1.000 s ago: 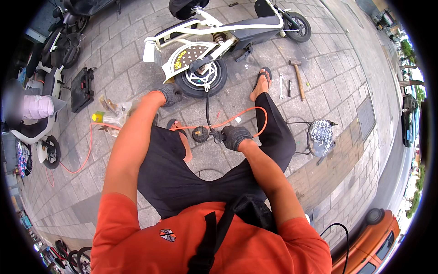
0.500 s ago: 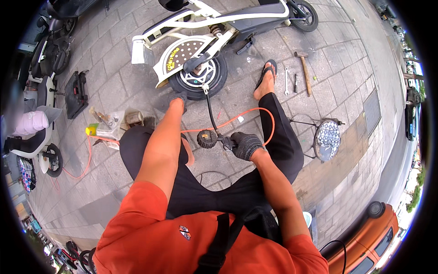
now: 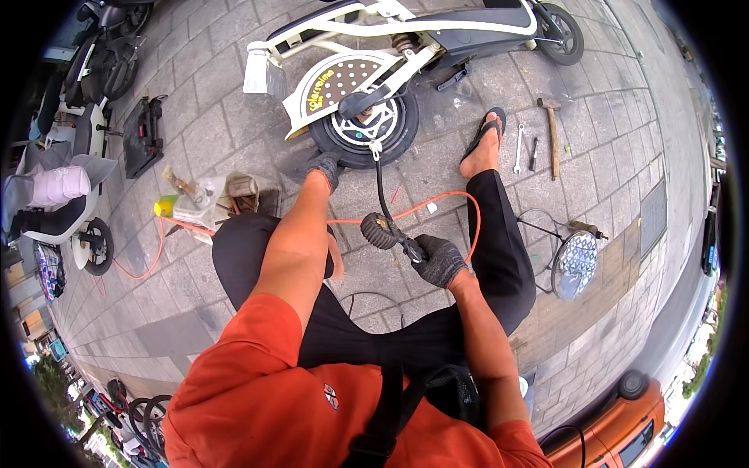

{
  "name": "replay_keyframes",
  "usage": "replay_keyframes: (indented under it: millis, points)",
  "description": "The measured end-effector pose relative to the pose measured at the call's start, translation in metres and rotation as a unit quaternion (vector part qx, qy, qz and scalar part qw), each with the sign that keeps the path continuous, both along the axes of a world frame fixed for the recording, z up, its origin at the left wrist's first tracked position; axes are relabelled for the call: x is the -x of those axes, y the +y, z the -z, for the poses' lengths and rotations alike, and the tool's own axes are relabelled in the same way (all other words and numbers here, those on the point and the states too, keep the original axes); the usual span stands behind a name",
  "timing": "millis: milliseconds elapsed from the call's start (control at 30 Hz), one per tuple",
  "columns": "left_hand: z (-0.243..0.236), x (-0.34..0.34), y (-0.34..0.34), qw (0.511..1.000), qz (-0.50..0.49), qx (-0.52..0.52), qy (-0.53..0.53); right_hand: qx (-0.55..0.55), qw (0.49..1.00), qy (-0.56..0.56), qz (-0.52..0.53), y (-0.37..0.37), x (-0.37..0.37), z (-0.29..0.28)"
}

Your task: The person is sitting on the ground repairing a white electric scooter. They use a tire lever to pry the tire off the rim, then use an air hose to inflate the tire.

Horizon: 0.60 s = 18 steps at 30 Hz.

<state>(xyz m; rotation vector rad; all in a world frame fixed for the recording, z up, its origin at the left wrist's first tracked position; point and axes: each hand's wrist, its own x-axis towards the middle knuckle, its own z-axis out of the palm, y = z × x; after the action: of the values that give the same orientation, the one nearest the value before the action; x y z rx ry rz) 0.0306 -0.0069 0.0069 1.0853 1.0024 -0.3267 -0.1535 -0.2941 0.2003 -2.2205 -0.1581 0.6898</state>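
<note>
The grey pavement (image 3: 599, 144) before me carries a white scooter (image 3: 484, 35), lying on its side. On my right lie a wrench (image 3: 519, 150), a small dark tool (image 3: 534, 154) and a hammer (image 3: 554, 144); on my left, a black case (image 3: 142, 140).

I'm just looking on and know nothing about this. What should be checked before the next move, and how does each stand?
1. Right hand gripping the air gun: ok.
2. Black hose reaching the wheel: ok.
3. Tight seal at that hose's end: cannot tell; too small.
4. Round gauge readable: cannot tell; its dial doesn't show here.
5. Left hand touching the tyre: cannot tell; it is at the lower edge.
6. Hammer and wrench away from both hands: ok.
</note>
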Motion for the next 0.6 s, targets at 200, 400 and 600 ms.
replay_keyframes:
  millis: [200, 400, 600]
  points:
    - [0.02, -0.001, 0.008, 0.998, 0.052, -0.033, 0.0, -0.094, 0.991, 0.075, 0.051, -0.005, 0.009, 0.018]
    - [0.056, -0.01, 0.04, 0.979, 0.119, -0.167, -0.01, -0.172, 0.975, 0.119, 0.07, 0.0, 0.014, 0.042]
    - [-0.016, -0.002, -0.046, 0.816, 0.192, -0.545, 0.003, -0.3, 0.881, 0.288, 0.224, -0.006, 0.015, -0.002]
